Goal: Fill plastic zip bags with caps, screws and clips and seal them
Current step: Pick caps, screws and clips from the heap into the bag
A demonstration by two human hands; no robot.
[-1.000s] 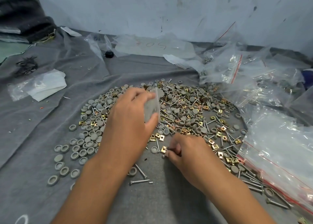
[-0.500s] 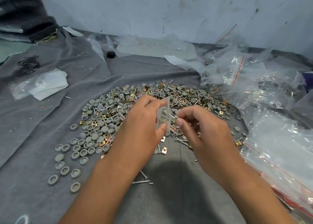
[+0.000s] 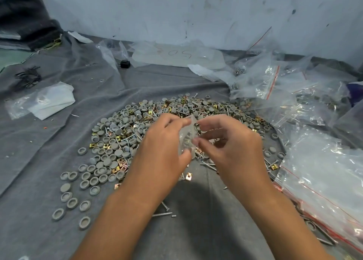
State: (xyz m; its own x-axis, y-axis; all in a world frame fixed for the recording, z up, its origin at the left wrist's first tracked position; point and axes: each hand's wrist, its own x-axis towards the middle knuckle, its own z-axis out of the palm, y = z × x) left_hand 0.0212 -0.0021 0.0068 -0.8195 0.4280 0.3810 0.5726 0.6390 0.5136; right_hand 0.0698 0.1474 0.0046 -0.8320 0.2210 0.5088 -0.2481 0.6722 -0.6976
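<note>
Both hands meet over the pile, working at one small clear zip bag.

The left hand (image 3: pixel 163 144) pinches the small zip bag (image 3: pixel 187 137) between thumb and fingertips and holds it upright above the near edge of the heap. The right hand (image 3: pixel 229 144) has its fingers curled with the tips at the bag's other side; I cannot tell whether it holds anything. Some small parts show through the plastic, too blurred to name. Beneath the hands, grey caps (image 3: pixel 110 157), brass-coloured clips (image 3: pixel 117 169) and screws (image 3: pixel 209 164) lie mixed on the grey cloth (image 3: pixel 59 142) covering the table. More clear bags with red zip strips (image 3: pixel 322 167) are heaped to the right, and a folded bag (image 3: pixel 45 102) lies well apart on the left.
</note>
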